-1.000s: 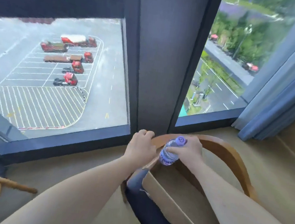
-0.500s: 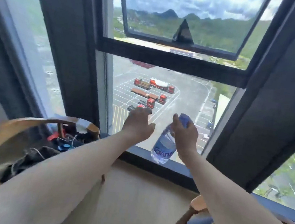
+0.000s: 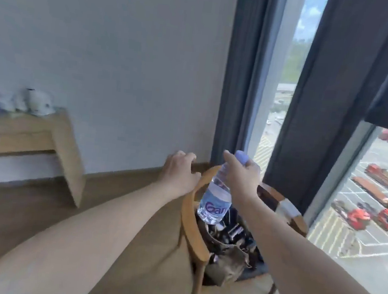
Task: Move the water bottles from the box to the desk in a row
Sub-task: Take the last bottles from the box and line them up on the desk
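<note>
Transport is the step in hand, as I judge it: the right hand [image 3: 242, 174] pinches a water bottle [image 3: 216, 199] by its neck and pale purple cap, fingers curled round the top, so the bottle hangs tilted in the air above a wooden chair [image 3: 191, 221] and well apart from the table [image 3: 33, 128]. The left hand [image 3: 180, 172] holds nothing, its fingers loosely curled, beside the chair's curved backrest; whether it touches the wood I cannot tell. The bottle is clear, thin plastic, ribbed near the shoulder, with a pale blue label in purple lettering, and it looks full, so likely heavy enough to swing from a neck grip. The table is light, smooth wood with a slab leg, against the white wall; blurred white and blue objects [image 3: 31, 101] sit at its right end. The next move calls for carrying the bottle leftward to the table and setting it upright in line. The box is not in view.
</note>
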Demonstrator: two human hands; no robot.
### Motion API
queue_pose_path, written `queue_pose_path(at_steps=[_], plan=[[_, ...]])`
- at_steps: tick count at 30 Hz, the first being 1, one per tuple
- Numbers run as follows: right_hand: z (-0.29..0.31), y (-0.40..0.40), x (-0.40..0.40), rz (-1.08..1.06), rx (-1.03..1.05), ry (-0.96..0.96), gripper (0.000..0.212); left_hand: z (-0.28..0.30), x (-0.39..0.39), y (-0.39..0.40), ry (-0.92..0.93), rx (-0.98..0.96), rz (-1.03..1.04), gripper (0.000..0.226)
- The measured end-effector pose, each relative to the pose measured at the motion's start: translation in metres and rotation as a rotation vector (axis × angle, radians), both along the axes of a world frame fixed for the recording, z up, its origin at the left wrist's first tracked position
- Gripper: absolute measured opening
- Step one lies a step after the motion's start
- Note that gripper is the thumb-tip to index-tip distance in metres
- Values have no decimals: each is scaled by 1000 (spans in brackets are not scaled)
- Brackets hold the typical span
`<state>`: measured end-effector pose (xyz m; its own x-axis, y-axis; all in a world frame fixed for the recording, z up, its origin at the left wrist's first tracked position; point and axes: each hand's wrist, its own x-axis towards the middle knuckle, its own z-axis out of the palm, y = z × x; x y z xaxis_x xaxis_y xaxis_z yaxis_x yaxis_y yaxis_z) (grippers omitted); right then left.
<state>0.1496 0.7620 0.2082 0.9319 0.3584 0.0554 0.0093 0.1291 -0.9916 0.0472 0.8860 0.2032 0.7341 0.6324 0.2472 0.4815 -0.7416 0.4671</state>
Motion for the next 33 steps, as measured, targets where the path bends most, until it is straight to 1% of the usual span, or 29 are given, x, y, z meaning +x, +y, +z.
queue_pose_path(at_steps=[2,7,11,15,20,25,29,33], plan=[[-2,60,-11,161,0,34,20,-1,-28,51,21,0,130,47],[-4,194,-37,483,-14,76,19,4,-87,158,49,-5,424,50],[1,283,-56,712,-84,52,21,13,-120,218,92,-29,578,50],[6,362,-85,888,-92,-1,20,23,-152,267,129,-1,695,46],[6,447,-142,1036,-76,7,20,28,-210,324,253,64,808,48],[1,529,-210,1160,-98,-31,22,21,-275,397,257,37,912,54],[-11,609,-272,1199,-100,-56,24,2,-337,469,260,57,945,56],[-20,696,-344,1197,-138,-93,25,-9,-406,551,273,3,940,55]])
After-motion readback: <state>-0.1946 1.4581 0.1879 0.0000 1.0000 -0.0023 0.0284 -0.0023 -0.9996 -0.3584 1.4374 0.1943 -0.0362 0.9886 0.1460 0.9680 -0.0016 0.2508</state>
